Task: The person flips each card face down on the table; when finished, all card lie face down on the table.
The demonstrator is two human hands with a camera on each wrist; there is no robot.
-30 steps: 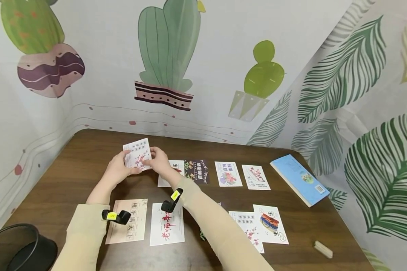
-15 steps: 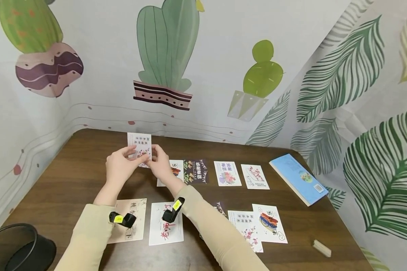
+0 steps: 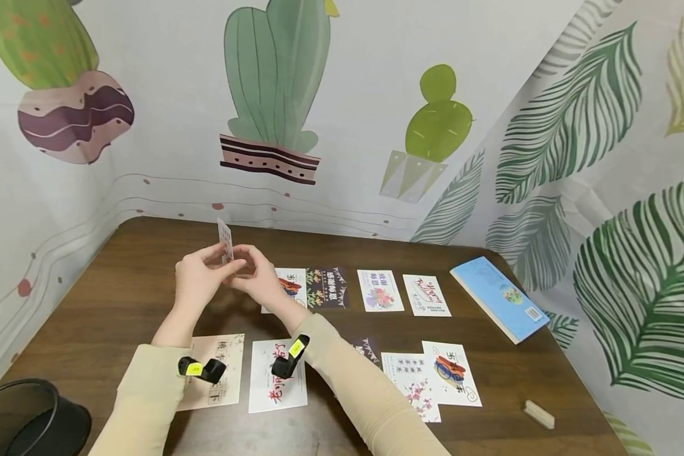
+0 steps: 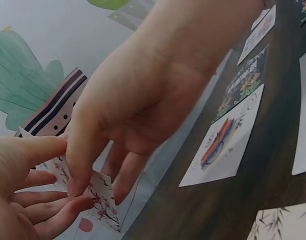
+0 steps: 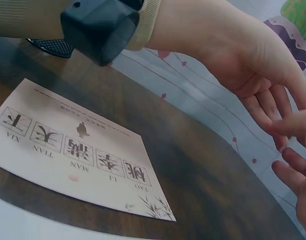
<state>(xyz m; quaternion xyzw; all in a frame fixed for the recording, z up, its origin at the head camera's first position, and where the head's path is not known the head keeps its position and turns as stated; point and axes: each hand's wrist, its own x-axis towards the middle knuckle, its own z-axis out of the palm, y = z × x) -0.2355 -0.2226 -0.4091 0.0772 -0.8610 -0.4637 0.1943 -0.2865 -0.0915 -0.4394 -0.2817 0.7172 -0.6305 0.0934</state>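
Note:
A small white card point(image 3: 225, 239) printed with pink blossoms is held up above the table's far left part, almost edge-on in the head view. My left hand point(image 3: 198, 278) pinches it from the left with thumb and fingers. From the other side my right hand point(image 3: 258, 278) pinches it too. In the left wrist view the right thumb point(image 4: 80, 172) lies over the blossom face, while other fingers of that hand pass behind the card. The card is out of sight in the right wrist view, where both hands meet at the right edge.
A far row of cards includes a dark one point(image 3: 327, 288) and a flower card point(image 3: 380, 291). Nearer lie a beige card point(image 3: 228, 370), a red-lettered card point(image 3: 262, 386) and overlapping cards point(image 3: 456, 373). A blue book point(image 3: 498, 297), a small pale block point(image 3: 539, 415) and a black basket point(image 3: 63, 424) stand around them.
The card, earlier facing the camera at a slant, was straightened upright and is now turned almost edge-on. Both hands have stayed on it and shifted slightly left in the head view.

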